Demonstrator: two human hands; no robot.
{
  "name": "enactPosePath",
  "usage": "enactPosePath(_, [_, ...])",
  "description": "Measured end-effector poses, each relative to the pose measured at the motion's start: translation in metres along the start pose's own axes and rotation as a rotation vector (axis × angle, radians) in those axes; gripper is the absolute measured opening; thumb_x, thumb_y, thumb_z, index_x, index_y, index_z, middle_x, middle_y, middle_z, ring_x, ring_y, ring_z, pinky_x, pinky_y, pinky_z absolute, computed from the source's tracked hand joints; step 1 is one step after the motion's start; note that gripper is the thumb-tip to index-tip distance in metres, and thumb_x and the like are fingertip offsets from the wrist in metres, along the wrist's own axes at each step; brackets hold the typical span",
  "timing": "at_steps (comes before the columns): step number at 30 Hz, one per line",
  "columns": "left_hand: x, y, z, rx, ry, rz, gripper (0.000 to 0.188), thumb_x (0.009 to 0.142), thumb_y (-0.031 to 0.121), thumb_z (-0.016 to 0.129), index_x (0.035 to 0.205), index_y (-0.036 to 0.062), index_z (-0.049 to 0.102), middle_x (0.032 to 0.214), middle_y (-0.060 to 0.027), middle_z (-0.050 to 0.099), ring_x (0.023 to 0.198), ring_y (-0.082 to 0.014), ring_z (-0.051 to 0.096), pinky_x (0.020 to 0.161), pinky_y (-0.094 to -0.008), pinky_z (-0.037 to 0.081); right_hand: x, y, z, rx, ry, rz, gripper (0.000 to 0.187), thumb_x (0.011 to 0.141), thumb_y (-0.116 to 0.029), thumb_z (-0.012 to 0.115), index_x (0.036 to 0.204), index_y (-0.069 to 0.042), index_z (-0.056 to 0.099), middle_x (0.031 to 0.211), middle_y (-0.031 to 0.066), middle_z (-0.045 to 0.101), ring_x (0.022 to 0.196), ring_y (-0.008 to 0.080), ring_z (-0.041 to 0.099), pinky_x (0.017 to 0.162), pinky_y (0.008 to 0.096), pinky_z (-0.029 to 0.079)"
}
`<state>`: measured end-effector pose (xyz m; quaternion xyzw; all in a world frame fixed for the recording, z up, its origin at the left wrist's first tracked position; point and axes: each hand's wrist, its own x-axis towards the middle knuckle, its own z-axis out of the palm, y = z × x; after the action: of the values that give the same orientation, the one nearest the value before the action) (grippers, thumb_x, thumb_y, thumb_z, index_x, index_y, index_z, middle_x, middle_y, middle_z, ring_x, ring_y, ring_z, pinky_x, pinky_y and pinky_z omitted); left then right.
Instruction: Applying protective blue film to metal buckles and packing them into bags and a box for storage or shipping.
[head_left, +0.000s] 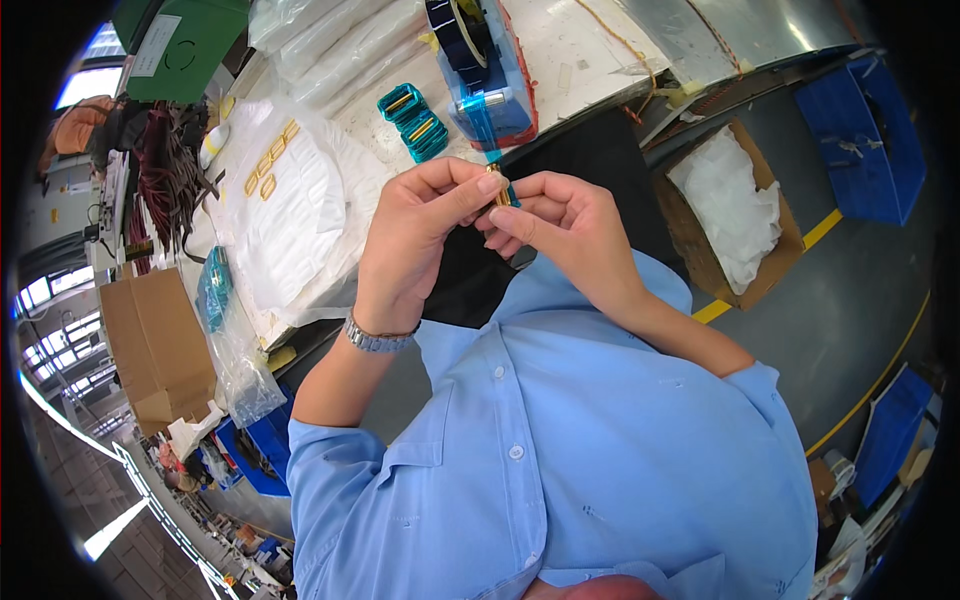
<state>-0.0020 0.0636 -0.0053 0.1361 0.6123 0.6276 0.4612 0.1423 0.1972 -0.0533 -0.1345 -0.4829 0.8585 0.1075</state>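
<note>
In front of my chest, my left hand (425,220) and my right hand (575,225) meet over a small gold metal piece (501,196). Thumb and fingertips of each hand pinch it, and they hide most of its shape. Teal film shows at the piece's right side. Just above, a strip of teal tape (486,130) hangs from a blue tape dispenser (507,95) at the table edge. Left of the dispenser lie teal-wrapped pieces (422,134) with gold in their middles. Farther left, several gold buckle-like frames (268,186) rest on a white plastic sheet (290,235).
Clear plastic bags (335,35) lie at the table's back, by a green box (190,50). A bag with teal contents (225,320) hangs over the left edge near a cardboard box (158,345). On the right stand an open carton (785,270) and a blue bin (850,150).
</note>
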Motion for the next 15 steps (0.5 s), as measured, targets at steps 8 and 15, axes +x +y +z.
enactPosePath(8, [-0.001, -0.015, 0.000, 0.031, 0.029, 0.047, 0.016, 0.102, 0.017, 0.077, 0.103, 0.0008, 0.077, 0.091, -0.0002, 0.073, 0.079, -0.0065, 0.061, 0.073, -0.0234, 0.049, 0.004, 0.002, -0.005, -0.035, 0.042, 0.045, 0.023, 0.102, -0.011, 0.075, 0.114, 0.007, 0.070, 0.101, 0.0137, 0.081, 0.086, 0.0145, 0.078, 0.072, 0.0260, 0.061])
enactPosePath(15, [-0.001, -0.031, 0.005, 0.041, 0.123, 0.141, 0.019, 0.104, 0.017, 0.073, 0.109, -0.0017, 0.077, 0.095, -0.0001, 0.074, 0.081, -0.0054, 0.060, 0.075, -0.0227, 0.049, 0.001, -0.004, -0.004, -0.017, 0.044, 0.047, 0.022, 0.103, -0.009, 0.073, 0.115, 0.009, 0.068, 0.103, 0.0161, 0.081, 0.089, 0.0174, 0.079, 0.078, 0.0278, 0.064])
